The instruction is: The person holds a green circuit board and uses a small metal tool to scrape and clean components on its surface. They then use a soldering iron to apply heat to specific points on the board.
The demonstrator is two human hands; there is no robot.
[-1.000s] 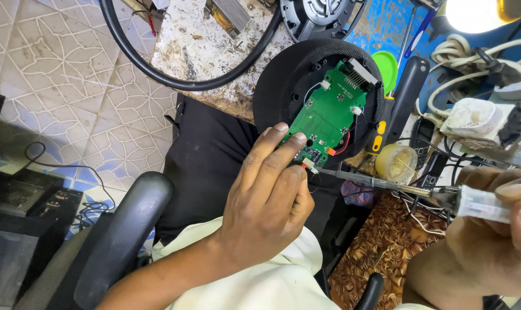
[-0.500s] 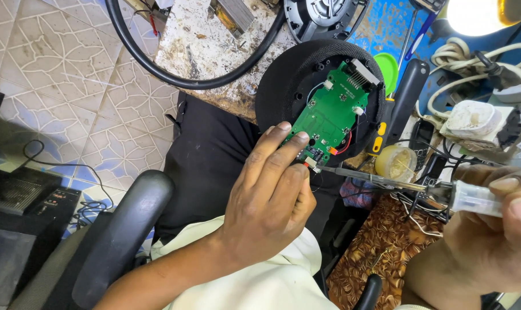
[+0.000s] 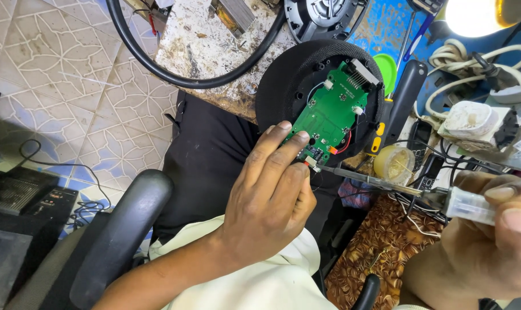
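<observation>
Two hands at work, barely shifted from a second ago: my left hand [image 3: 269,198] still pinches the near edge of the green circuit board [image 3: 329,115] seated in the round black housing [image 3: 292,80]. My right hand [image 3: 490,241] stays closed on the soldering iron [image 3: 387,182], tip meeting the board's near corner. Tangled cables [image 3: 473,63] crowd the right; a yellowish jar [image 3: 393,163] sits under the iron.
</observation>
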